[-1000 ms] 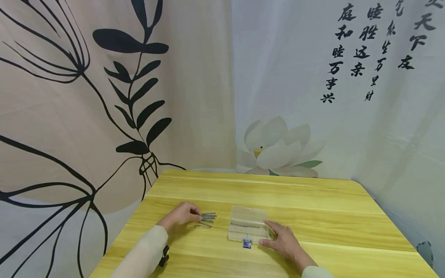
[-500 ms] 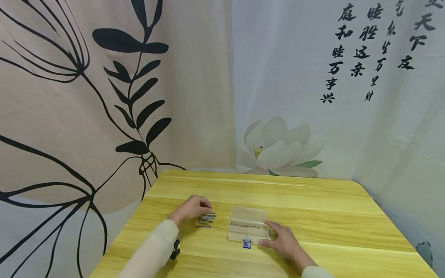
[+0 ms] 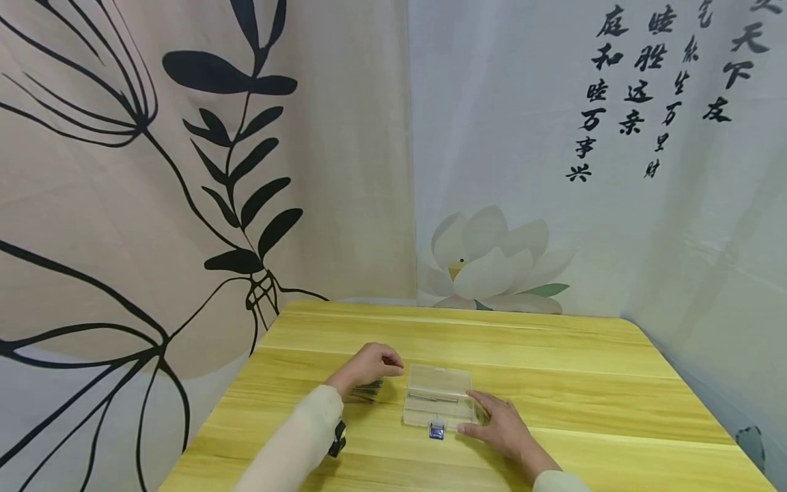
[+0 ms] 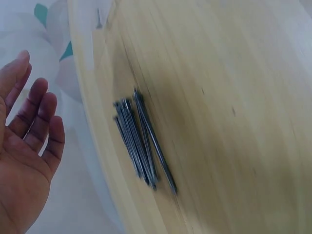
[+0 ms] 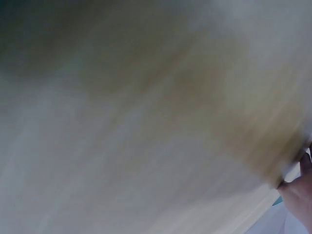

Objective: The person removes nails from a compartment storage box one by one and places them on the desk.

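My left hand (image 3: 371, 363) is raised between a bunch of dark metal nails (image 4: 139, 141) and a clear plastic box (image 3: 421, 418). Its thumb and forefinger tips come together, while the other fingers (image 4: 46, 107) curl loosely; anything between the tips is hidden, so I cannot tell if it holds something. Partly covered by the left wrist in the head view, the nails lie in a bunch on the table. The box has its lid folded back, and a few nails (image 3: 433, 398) lie inside. My right hand (image 3: 501, 430) grips the box's right end between thumb and fingers.
A blue clasp (image 3: 436, 431) sticks out at the box's front. Both stand on a yellow wood-grain table (image 3: 553, 355) with rounded far corners. Behind it hang printed curtains (image 3: 350, 150). The right wrist view is mostly blurred.
My left hand has moved right and slightly away, from the bunch of nails to close by the box's left side. The right hand and the box have stayed in place.
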